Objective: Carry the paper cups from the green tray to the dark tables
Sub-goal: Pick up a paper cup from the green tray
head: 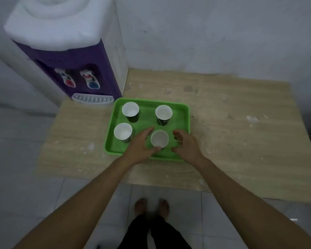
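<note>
Four paper cups stand upright on the tray (184,123), two by two. Round white rims, white insides, dark outer walls; some print shows on the back right cup (163,113), too small to read. The others: back left cup (130,110), front left cup (123,131), front right cup (159,139). All are apart from one another.

Tray: green plastic, rectangular, rounded corners, shallow raised rim, smooth and slightly glossy. It lies flat on the table (241,141), near the table's left front.

Both hands reach over the tray's front edge and flank the front right cup. Left hand (142,144): fingers extended along the cup's left side, thumb tip at its near rim, apparently touching. Right hand (187,144): fingers loosely curled and spread, just right of the cup, with a strip of green showing between; holds nothing. Neither hand is closed round the cup. Bare forearms.

Table: pale wood-grain top, matte, scuffed, with whitish flecks and darker blotches.

At the table's back left corner, a water dispenser (75,69): white boxy top, purple front panel, two taps with red and blue levers, pale slotted drip tray below.

Behind: grey, mottled wall. Floor: pale glossy tiles. The person's bare feet (151,205) and dark trouser legs show below the table's front edge.
</note>
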Demonstrator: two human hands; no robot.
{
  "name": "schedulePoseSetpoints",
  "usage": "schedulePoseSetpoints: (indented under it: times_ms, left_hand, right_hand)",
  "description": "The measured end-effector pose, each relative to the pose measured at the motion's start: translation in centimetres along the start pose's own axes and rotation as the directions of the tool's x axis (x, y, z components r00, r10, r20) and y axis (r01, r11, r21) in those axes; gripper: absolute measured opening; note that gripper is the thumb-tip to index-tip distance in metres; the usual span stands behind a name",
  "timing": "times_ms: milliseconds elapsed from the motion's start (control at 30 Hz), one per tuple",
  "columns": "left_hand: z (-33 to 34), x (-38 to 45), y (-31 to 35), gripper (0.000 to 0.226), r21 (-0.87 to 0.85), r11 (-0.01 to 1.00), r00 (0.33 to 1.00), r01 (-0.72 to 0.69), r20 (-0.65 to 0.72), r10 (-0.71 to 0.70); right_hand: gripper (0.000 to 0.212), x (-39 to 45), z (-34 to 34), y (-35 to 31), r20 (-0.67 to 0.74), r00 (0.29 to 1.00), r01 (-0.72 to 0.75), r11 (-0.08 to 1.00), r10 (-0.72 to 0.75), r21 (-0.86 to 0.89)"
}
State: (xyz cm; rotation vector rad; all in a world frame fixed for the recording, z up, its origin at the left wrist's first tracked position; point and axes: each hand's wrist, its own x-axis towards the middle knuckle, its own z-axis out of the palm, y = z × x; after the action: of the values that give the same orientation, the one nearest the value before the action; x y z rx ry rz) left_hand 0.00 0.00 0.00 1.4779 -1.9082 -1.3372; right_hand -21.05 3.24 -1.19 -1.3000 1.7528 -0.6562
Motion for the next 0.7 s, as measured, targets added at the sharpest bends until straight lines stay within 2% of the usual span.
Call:
schedulePoseSetpoints:
  times_ms: [133, 233, 700]
  left_hand:
    - [0.6, 1.1, -1.3, 0.097, 0.001, 1.0, 0.999, 0.027, 0.036, -0.027]
    - [1.4, 1.6, -2.3, 0.096, -0.026, 1.0, 1.0, 0.004, 0.029, -0.003]
    - [1.4, 2.9, -2.0, 0.073, -0.008, 0.998, 0.997, -0.061, -0.046, 0.061]
  right_hand:
    - [0.083, 0.9, 1.2, 0.7, 0.04, 0.999, -0.002, 1.0, 0.002, 0.011]
    - [0.075, 1.4, 2.5, 1.2, 0.028, 0.999, 0.031, 0.998, -0.033, 0.058]
    - [0.067, 2.7, 5.4, 2.1, -0.094, 0.994, 0.073, 0.99, -0.062, 0.118]
